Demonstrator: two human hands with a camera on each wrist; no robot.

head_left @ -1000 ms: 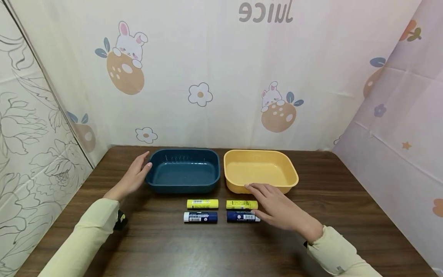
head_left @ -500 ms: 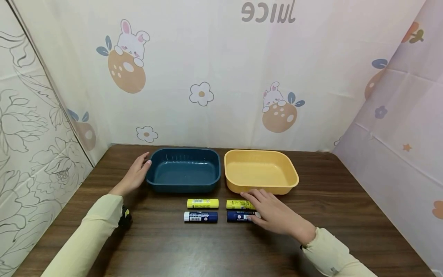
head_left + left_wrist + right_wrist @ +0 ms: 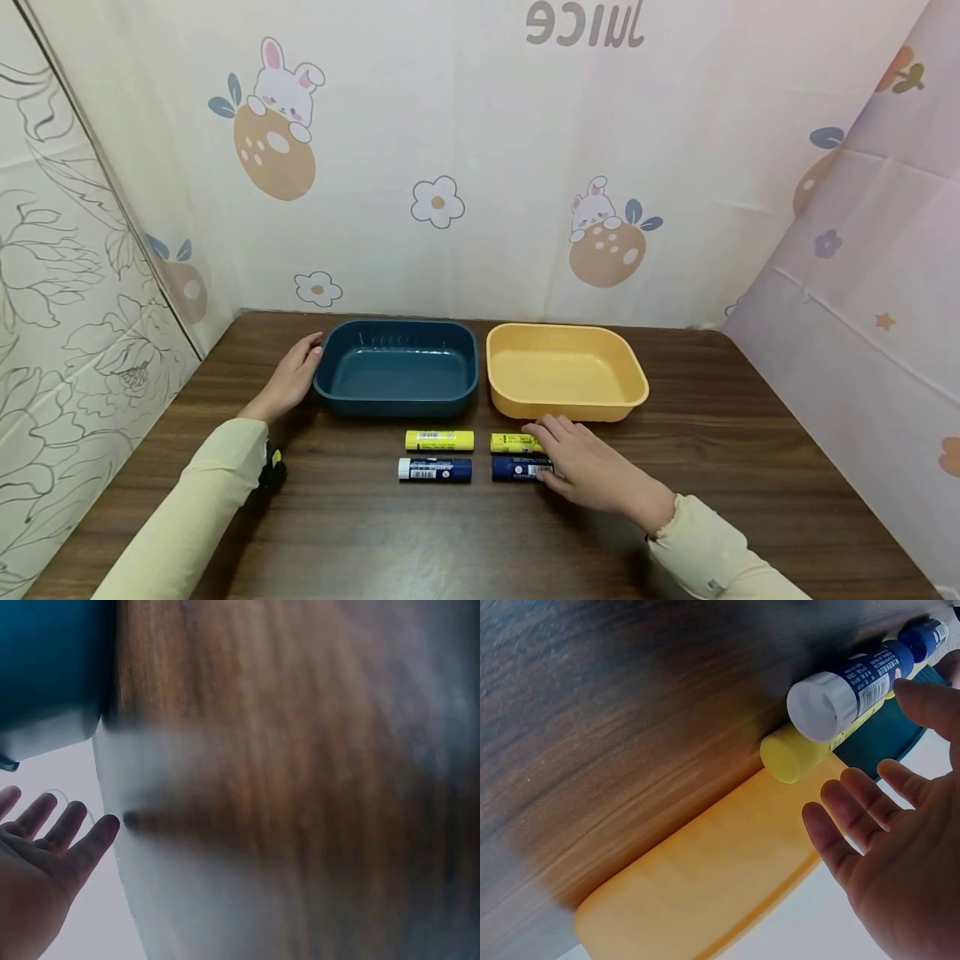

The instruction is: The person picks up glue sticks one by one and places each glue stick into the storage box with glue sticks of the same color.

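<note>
My left hand (image 3: 287,382) is beside the left wall of the dark blue bin (image 3: 397,409); its fingers look straight and slightly spread in the left wrist view. Contact with the rim cannot be told. My right hand (image 3: 592,468) hovers at the right ends of a yellow glue stick (image 3: 513,442) and a navy glue stick (image 3: 517,468), covering part of both. In the right wrist view its fingers (image 3: 853,810) are extended around the white cap (image 3: 821,705), gripping nothing. To the left lie another yellow glue stick (image 3: 439,441) and another navy one (image 3: 435,470).
A yellow bin (image 3: 570,411) stands right of the blue one, just behind the glue sticks. Both bins have bare floors. The dark wooden table (image 3: 420,550) ends at a printed curtain (image 3: 480,125) behind, with more curtain at both sides.
My right hand has come down and left, from the yellow bin's front rim to the right-hand glue sticks. My left hand has barely shifted at the blue bin.
</note>
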